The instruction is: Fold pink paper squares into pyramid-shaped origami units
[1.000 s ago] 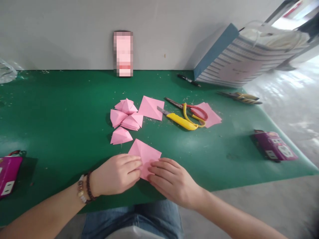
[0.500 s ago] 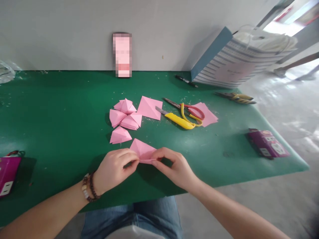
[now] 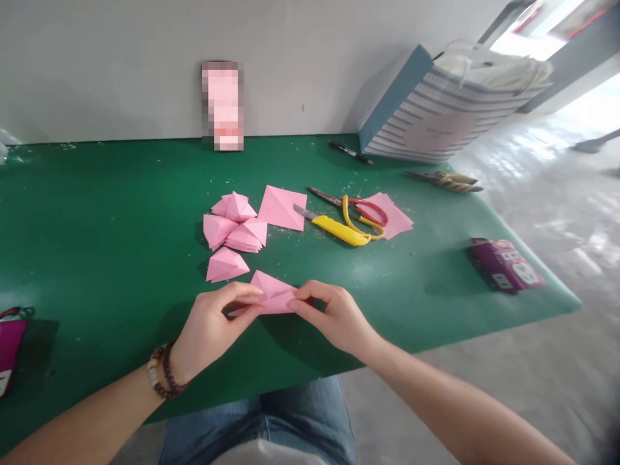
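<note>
"While the person works at the green table (image 3: 121, 194), what does each hand hold?"

"Left hand (image 3: 208, 329): thumb and fingers pinched on the pink paper sheet (image 3: 275, 301), at its left side. Right hand (image 3: 341, 320): same pinch, right side. Sheet is partly folded, near the table's front edge, one corner pointing away from the person."

"Log the containers."

"Striped paper bag (image 3: 431, 113), far right, standing tilted against the wall. Pale, crumpled material (image 3: 498, 64) shows at its mouth; I cannot tell what it is. Purple box (image 3: 508, 266) near the right edge; contents hidden. Second purple box (image 3: 10, 349) at far left, partly out of view."

"And the loose paper?"

"Folded pink pieces (image 3: 247, 234), clustered just beyond the left hand, some stacked. Creased pink square (image 3: 281, 205) to their right, the blade of the yellow cutter (image 3: 341, 230) lying over its edge. Scissors (image 3: 334, 200) beside the cutter, handles crossing it and lying partly over more pink sheets (image 3: 400, 221)."

"Remaining items?"

"Black pen (image 3: 349, 153) near the bag's base, pliers (image 3: 448, 181) in front of the bag. Upright rectangular object (image 3: 223, 106) at the wall, its face pixelated and unreadable."
</note>
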Demonstrator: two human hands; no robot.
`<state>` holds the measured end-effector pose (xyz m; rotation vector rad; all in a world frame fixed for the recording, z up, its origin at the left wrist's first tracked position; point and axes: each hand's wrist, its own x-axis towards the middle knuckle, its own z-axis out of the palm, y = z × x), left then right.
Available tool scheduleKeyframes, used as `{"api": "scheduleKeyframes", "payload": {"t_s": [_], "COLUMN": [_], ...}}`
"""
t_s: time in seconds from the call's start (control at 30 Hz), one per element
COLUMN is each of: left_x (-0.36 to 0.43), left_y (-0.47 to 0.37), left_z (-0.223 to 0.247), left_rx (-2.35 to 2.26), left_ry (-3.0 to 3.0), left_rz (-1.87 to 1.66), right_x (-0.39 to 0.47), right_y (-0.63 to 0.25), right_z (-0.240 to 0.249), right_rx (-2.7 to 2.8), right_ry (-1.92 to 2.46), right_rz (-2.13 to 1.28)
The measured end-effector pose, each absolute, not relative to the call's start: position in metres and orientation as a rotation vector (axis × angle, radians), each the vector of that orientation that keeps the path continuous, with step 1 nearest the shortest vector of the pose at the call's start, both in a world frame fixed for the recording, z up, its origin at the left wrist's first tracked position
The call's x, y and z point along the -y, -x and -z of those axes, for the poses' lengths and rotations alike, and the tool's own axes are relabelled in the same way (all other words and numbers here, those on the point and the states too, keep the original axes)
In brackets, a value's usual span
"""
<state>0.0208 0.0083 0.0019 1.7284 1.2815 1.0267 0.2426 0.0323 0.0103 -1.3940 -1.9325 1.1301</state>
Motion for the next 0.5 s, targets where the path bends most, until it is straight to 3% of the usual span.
{"api": "scheduleKeyframes", "payload": {"t_s": [0.5], "left_x": [-0.008], "left_y": [-0.02], "left_z": [-0.005], "left_rx": [-1.299], "left_ry": [-1.586], "left_rz": [-1.06], "right_x": [-0.04], "right_y": [-0.242], "right_z": [-0.035], "right_rx": [1.927], "right_ry": [1.417], "right_rz": [-1.347]}}
